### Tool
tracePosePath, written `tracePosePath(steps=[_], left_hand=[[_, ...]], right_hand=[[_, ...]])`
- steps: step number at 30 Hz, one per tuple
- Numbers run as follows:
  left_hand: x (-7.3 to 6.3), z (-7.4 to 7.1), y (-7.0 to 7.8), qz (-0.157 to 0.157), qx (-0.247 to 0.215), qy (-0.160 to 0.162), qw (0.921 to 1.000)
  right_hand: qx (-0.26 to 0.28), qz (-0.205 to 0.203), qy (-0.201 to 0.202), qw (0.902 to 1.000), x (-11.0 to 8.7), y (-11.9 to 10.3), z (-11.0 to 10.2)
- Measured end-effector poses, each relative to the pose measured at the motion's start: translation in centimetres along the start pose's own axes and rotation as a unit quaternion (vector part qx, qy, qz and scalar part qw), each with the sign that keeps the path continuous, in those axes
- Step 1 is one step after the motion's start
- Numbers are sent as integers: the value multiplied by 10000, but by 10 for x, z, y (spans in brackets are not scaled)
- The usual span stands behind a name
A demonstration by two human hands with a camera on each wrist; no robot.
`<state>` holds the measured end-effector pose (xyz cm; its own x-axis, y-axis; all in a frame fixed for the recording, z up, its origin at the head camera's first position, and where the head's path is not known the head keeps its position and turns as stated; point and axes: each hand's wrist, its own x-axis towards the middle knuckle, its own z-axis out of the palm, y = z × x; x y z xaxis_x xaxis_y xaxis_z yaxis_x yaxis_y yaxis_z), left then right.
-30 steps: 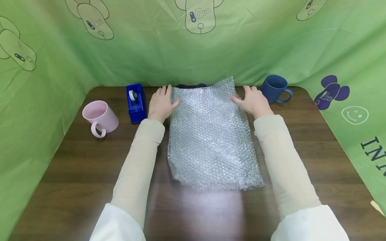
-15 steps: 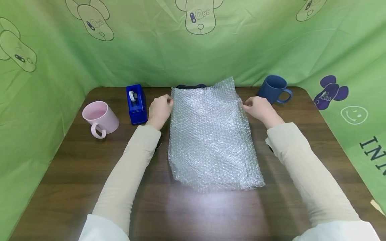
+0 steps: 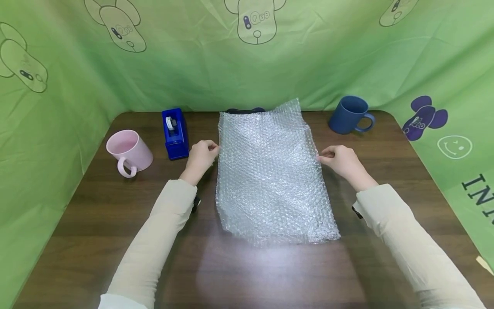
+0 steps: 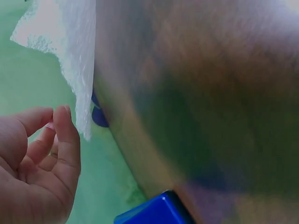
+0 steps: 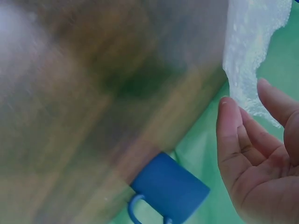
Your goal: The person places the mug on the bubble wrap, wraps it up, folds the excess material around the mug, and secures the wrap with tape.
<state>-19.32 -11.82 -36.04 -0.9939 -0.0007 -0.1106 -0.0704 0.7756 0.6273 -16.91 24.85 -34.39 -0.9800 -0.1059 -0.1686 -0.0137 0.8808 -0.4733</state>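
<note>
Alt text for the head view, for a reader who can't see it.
A person's left hand and right hand are at opposite side edges of a bubble wrap sheet on a wooden table. A pink mug and blue tape dispenser stand at left, a dark blue mug at right, before green printed cloth.

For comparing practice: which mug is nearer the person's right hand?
The blue mug, beyond the right hand; the pink mug is left of the left hand.

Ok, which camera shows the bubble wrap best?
The head view: the bubble wrap lies spread between the left hand and the right hand, nearly its whole outline showing. The left wrist view catches only part of it at upper left; the right wrist view, part at upper right.
</note>
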Motion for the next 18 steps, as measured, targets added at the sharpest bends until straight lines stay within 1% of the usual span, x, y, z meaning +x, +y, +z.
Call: tracePosePath(steps=[3, 8, 15, 18], left_hand=[[-4, 4, -2, -65, 36, -84, 9999], [-7, 8, -1, -295, 97, -184, 9993], [-7, 14, -2, -559, 125, -311, 9979], [-7, 17, -4, -615, 54, -298, 9976]], right_hand=[[198, 97, -5, 9998, -4, 4, 4], [441, 202, 28, 9988, -5, 9, 9], [522, 285, 19, 9982, -2, 13, 16], [620, 244, 127, 9977, -2, 14, 19]])
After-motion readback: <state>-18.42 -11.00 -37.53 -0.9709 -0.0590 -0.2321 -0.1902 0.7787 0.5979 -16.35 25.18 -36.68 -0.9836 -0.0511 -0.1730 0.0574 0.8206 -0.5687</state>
